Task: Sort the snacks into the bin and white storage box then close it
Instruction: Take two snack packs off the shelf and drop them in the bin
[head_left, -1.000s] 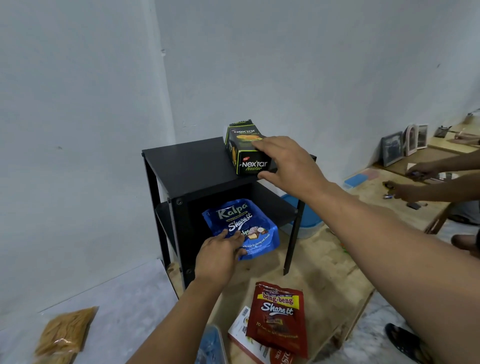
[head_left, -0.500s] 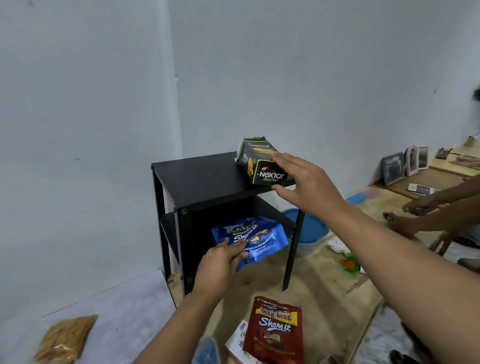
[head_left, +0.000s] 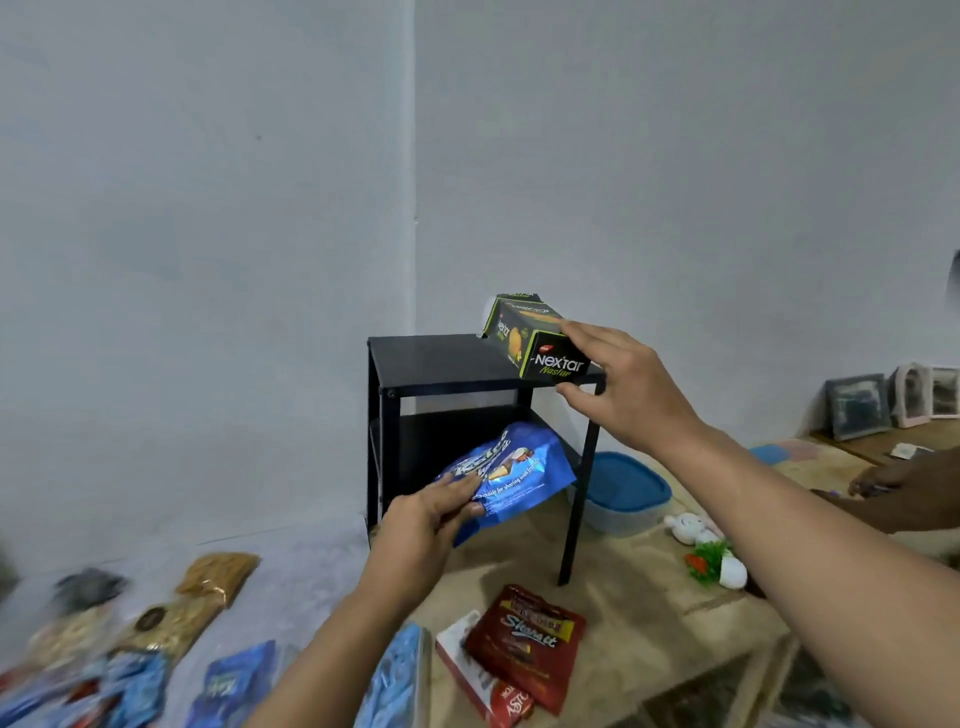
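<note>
A black two-tier shelf (head_left: 431, 358) stands in the corner where two pale walls meet. On its top board, at the right front edge, lies a black-and-green Nextar box (head_left: 524, 332). Its legs rest on a wooden board (head_left: 639, 587), which carries a red Share-it pouch (head_left: 524, 644) lying over a red-and-white carton (head_left: 475, 670), a blue-lidded container (head_left: 623, 491) just right of the shelf, and small white figures (head_left: 693, 527). Left of the board, the pale floor (head_left: 291, 577) bears a clear bag of brown snacks (head_left: 218, 571) and blurred blue packets (head_left: 234, 683).

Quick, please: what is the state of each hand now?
Left hand: closed on the blue snack bag.
Right hand: grip around the Nextar box.
</note>
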